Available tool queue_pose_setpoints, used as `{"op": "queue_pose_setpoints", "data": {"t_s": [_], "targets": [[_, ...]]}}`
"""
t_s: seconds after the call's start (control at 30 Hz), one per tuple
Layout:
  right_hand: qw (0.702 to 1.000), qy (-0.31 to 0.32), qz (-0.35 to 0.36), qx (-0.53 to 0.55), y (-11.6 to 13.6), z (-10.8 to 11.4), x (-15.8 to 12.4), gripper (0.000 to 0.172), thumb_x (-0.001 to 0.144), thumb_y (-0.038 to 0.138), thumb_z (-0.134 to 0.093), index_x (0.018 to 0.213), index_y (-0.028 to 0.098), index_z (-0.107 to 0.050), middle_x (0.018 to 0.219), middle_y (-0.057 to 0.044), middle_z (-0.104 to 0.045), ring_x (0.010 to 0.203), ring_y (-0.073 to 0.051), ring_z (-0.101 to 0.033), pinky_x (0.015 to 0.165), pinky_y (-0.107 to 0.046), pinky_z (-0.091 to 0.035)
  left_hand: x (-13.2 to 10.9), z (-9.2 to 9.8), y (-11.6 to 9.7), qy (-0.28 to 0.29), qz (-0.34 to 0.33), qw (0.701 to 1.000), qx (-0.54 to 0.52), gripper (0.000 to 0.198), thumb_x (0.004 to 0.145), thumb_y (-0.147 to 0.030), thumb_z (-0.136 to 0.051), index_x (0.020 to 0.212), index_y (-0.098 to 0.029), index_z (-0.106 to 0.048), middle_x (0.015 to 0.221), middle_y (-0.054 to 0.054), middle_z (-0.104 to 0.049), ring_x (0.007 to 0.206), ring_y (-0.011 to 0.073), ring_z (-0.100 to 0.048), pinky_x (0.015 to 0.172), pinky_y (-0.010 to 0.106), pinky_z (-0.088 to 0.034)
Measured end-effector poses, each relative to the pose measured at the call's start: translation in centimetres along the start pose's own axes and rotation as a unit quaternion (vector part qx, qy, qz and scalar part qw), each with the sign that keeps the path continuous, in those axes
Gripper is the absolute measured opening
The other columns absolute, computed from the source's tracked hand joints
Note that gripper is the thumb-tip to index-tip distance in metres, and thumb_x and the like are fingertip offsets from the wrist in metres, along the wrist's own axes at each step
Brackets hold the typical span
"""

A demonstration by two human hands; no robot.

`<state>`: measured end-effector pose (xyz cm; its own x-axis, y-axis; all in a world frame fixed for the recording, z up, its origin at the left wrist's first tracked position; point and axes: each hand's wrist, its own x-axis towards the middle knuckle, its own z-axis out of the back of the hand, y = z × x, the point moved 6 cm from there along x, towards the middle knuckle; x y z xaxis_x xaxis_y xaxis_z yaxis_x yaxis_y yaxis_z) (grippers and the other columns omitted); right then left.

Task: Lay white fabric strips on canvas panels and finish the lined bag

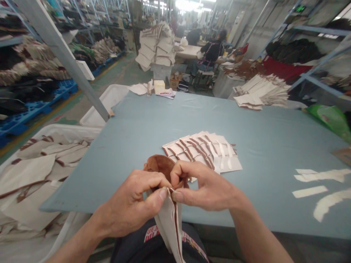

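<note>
Both my hands grip one cream fabric piece [168, 223] with brown trim and a brown suede part [159, 165] at its top. My left hand [134, 201] pinches the cloth edge between thumb and fingers. My right hand [203, 186] is closed on the same piece from the right, fingers curled into the brown part. The cloth hangs down over my lap at the near edge of the blue-grey table [137, 138]. Just beyond my hands lies a fanned stack of similar cream pieces [204, 150] with brown strips.
A white bin [41, 171] full of cream and brown pieces stands at my left. Cream scraps [320, 186] lie on the table's right. Another pile of pieces [260, 95] sits at the far right edge. A seated person [211, 54] works at a table beyond. Shelving flanks both sides.
</note>
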<state>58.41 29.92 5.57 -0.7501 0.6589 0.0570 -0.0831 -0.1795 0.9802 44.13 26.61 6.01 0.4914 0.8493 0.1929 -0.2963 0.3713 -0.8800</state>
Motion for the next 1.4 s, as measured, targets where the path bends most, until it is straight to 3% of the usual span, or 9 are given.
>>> {"op": "queue_pose_setpoints", "data": {"t_s": [0.17, 0.3, 0.6, 0.73, 0.83, 1.07, 1.2, 1.4], "targets": [[0.996, -0.049, 0.005, -0.069, 0.7, 0.0, 0.1, 0.009, 0.085, 0.021, -0.066, 0.083, 0.02, -0.058, 0.076, 0.005, -0.059, 0.068, -0.01, -0.051, 0.063, -0.023, -0.039, 0.5, 0.4, -0.7, 0.006, -0.003, 1.0, 0.03, 0.029, 0.096, -0.017, -0.047, 0.072, -0.017, -0.063, 0.061, -0.008, -0.054, 0.054, 0.0049, -0.047, 0.055, 0.015, -0.035], [0.991, -0.086, -0.001, -0.103, 0.5, -0.3, 0.0, 0.015, 0.084, 0.027, -0.065, 0.076, 0.02, -0.054, 0.07, 0.005, -0.055, 0.064, -0.011, -0.049, 0.061, -0.024, -0.037, 0.6, 0.5, -0.6, 0.014, -0.01, 0.999, 0.044, 0.031, 0.098, -0.018, -0.046, 0.071, -0.016, -0.061, 0.061, -0.008, -0.051, 0.054, 0.0052, -0.047, 0.056, 0.016, -0.035], [0.982, -0.131, -0.04, -0.131, 0.9, -0.9, -0.7, 0.016, 0.08, 0.021, -0.068, 0.071, 0.02, -0.055, 0.066, 0.006, -0.057, 0.064, -0.01, -0.052, 0.062, -0.024, -0.038, 0.0, -0.1, 0.5, 0.044, 0.005, 0.998, -0.042, 0.036, 0.103, -0.028, -0.046, 0.07, -0.017, -0.056, 0.062, -0.007, -0.045, 0.055, 0.0074, -0.042, 0.054, 0.019, -0.034], [0.99, -0.085, -0.06, -0.093, 0.4, -0.9, -1.1, 0.012, 0.083, 0.019, -0.072, 0.077, 0.019, -0.061, 0.071, 0.006, -0.061, 0.067, -0.009, -0.054, 0.064, -0.023, -0.041, -0.2, -0.1, 1.0, 0.058, 0.024, 0.996, -0.064, 0.027, 0.097, -0.027, -0.065, 0.072, -0.017, -0.061, 0.064, -0.008, -0.05, 0.056, 0.0066, -0.042, 0.053, 0.018, -0.032], [0.997, -0.036, -0.056, -0.029, -0.1, -0.8, -1.2, 0.014, 0.09, 0.024, -0.075, 0.082, 0.018, -0.064, 0.075, 0.005, -0.062, 0.068, -0.01, -0.055, 0.064, -0.022, -0.042, -0.5, -0.1, 1.0, 0.09, 0.016, 0.994, -0.066, 0.021, 0.1, -0.023, -0.063, 0.081, -0.017, -0.067, 0.071, -0.007, -0.062, 0.061, 0.0065, -0.052, 0.06, 0.015, -0.039], [0.999, -0.028, -0.019, -0.035, 0.1, -0.6, -1.4, 0.008, 0.096, 0.018, -0.07, 0.091, 0.018, -0.064, 0.083, 0.005, -0.065, 0.073, -0.009, -0.057, 0.068, -0.02, -0.043, -0.7, 0.3, 1.2, 0.087, -0.002, 0.996, -0.027, 0.022, 0.104, -0.021, -0.058, 0.085, -0.019, -0.069, 0.072, -0.007, -0.064, 0.062, 0.0065, -0.055, 0.063, 0.015, -0.04], [0.99, -0.056, 0.027, -0.126, 0.9, -0.5, -1.9, 0.005, 0.098, 0.016, -0.068, 0.098, 0.018, -0.064, 0.089, 0.003, -0.069, 0.073, -0.008, -0.059, 0.068, -0.018, -0.045, -0.8, 0.4, 1.6, 0.082, -0.006, 0.996, -0.042, 0.02, 0.105, -0.022, -0.057, 0.089, -0.019, -0.07, 0.076, -0.005, -0.068, 0.065, 0.008, -0.059, 0.064, 0.016, -0.043], [0.952, -0.081, 0.113, -0.271, 2.1, -0.8, -2.4, 0.007, 0.097, 0.01, -0.071, 0.098, 0.016, -0.068, 0.089, 0.0, -0.075, 0.074, -0.01, -0.066, 0.07, -0.019, -0.046, -1.0, 0.4, 1.6, 0.068, -0.027, 0.997, -0.039, 0.017, 0.102, -0.016, -0.059, 0.093, -0.017, -0.074, 0.084, -0.002, -0.077, 0.072, 0.0096, -0.068, 0.069, 0.015, -0.048]]}}
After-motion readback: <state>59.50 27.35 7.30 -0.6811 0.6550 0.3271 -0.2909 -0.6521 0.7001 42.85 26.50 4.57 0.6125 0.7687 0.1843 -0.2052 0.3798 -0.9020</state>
